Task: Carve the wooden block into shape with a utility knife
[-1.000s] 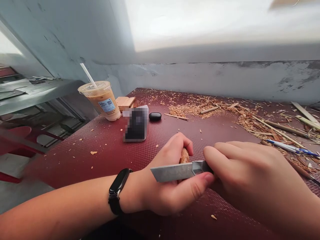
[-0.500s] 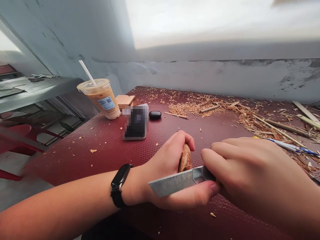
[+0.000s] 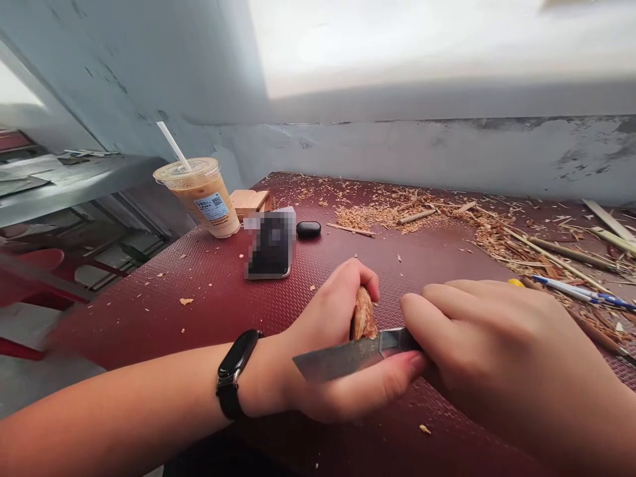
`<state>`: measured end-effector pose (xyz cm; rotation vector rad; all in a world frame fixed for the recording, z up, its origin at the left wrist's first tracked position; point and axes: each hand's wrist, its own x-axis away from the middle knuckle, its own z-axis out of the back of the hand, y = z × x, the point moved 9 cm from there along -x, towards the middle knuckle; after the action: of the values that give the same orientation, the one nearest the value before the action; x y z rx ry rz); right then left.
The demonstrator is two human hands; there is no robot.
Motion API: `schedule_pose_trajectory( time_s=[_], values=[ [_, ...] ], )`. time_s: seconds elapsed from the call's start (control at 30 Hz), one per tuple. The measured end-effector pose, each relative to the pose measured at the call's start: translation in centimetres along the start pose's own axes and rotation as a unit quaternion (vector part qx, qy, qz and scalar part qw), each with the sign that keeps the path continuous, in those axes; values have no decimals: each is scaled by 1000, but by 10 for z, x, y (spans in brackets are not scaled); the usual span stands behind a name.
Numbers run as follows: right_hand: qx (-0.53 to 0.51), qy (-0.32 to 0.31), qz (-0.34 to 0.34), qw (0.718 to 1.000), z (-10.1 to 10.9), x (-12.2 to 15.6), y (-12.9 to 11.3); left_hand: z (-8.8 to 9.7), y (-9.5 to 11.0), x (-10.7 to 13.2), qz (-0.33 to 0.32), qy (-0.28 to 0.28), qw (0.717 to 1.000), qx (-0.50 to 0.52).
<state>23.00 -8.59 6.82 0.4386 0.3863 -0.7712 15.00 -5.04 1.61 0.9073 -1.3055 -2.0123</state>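
While right hand grips knife, lidded cup, brown drink inside

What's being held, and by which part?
The right grip holds a knife by its handle; the left grip a brown piece, its held part mostly hidden.

The left forearm is slanting inward; the left hand is gripping, thumb pointing toward the right hand, which is clenching back-upward, fingertips apparently hiding beneath.
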Motion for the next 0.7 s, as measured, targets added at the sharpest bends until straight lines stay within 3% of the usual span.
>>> schedule_pose_trajectory(
  time_s=[0.17,0.33,0.5,0.7],
  values=[
    [23,10,-46,999,0,5,6,0,4,2,-26,5,1000,10],
    [-16,-21,-17,1000,-1,1,6,3,-4,-2,35,-6,999,12],
    [-62,-69,-5,996,-5,-3,5,-2,-1,-5,31,-37,999,8],
    [-21,-24,-22,999,-4,4,3,-2,-5,0,40,-19,999,28]
  ],
)
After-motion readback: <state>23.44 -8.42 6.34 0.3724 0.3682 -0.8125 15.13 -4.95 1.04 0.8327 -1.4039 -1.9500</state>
